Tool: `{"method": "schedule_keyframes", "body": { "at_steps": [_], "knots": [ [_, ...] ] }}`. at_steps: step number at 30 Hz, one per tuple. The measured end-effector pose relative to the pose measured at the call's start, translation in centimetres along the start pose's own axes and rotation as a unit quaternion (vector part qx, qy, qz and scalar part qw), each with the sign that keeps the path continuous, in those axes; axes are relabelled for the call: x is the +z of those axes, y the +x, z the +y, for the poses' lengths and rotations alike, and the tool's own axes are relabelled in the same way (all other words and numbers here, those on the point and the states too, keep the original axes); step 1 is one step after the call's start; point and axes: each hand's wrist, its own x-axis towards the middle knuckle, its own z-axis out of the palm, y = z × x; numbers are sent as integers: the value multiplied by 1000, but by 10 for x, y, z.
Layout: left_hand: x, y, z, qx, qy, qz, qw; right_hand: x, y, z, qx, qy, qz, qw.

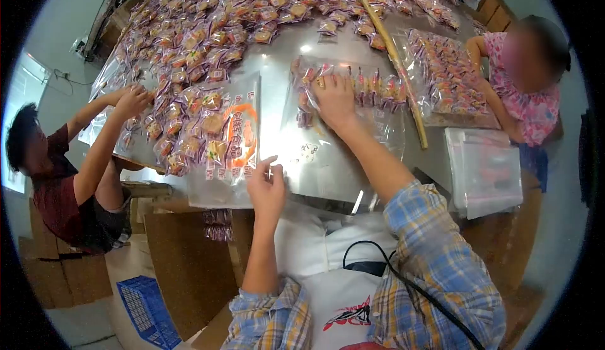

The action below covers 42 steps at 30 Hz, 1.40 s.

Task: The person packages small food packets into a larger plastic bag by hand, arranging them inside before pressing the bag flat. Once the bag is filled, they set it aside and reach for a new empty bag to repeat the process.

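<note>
My right hand (pixel 336 103) lies over a clear plastic bag (pixel 391 126), its fingers spread on the left part of a row of small wrapped snack packets (pixel 378 88). More packets sit under and just left of those fingers. My left hand (pixel 266 186) hovers at the table's near edge with thumb and forefinger apart and the other fingers loosely curled, nothing visible in it. Just left of it is a printed clear bag (pixel 242 132) with orange lettering, partly covered by loose snack packets (pixel 205 126).
A large heap of packets (pixel 208 28) covers the metal table's far left. A wooden stick (pixel 394 54) lies across the right side, beside a packet-filled bag (pixel 444 76) and stacked clear bags (pixel 484 173). One person (pixel 60 180) works at left, another (pixel 523 91) at right. A blue crate (pixel 150 312) stands below.
</note>
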Motion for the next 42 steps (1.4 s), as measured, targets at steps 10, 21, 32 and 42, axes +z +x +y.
{"method": "schedule_keyframes", "body": {
  "at_steps": [10,21,32,42],
  "knots": [
    [-27,-116,-24,-57,-78,-19,995,-47,-58,-32,-65,63,69,994],
    [-45,-209,-34,298,339,263,853,-78,-94,-79,-70,107,56,990],
    [69,-126,11,220,308,48,924,-72,-92,-72,-72,114,34,990],
    [67,-36,2,132,213,134,959,-93,-95,-64,-80,149,-39,985]
  ]
}}
